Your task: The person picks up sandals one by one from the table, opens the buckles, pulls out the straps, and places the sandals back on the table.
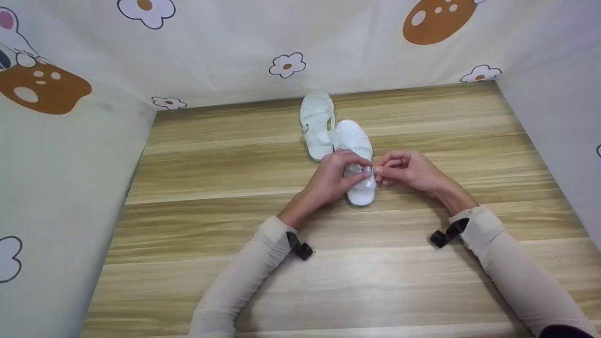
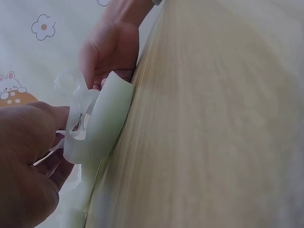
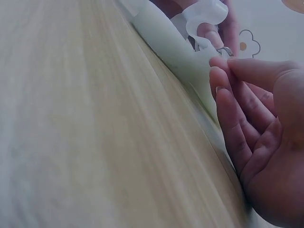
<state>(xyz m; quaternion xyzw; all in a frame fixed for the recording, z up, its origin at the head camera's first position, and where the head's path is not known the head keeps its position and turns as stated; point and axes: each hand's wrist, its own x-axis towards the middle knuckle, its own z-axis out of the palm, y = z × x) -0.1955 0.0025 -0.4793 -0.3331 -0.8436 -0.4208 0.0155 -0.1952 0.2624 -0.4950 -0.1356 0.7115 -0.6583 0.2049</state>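
Two white sandals lie on the wooden table (image 1: 235, 225). The far sandal (image 1: 317, 123) lies untouched behind. Over the heel part of the near sandal (image 1: 359, 141) both hands meet. My left hand (image 1: 339, 172) grips the translucent strap (image 2: 78, 102) from the left. My right hand (image 1: 404, 170) pinches the small metal buckle (image 1: 368, 169) on the strap between thumb and fingertips. In the right wrist view the buckle (image 3: 226, 49) shows just above my fingertips (image 3: 219, 64). The left wrist view shows the pale sole (image 2: 102, 126) on edge.
Cloth walls with flower and bear prints (image 1: 42, 87) close in the table at the back and left. A plain grey wall (image 1: 558, 122) stands at the right. Black wrist straps (image 1: 300, 248) sit on both cream sleeves.
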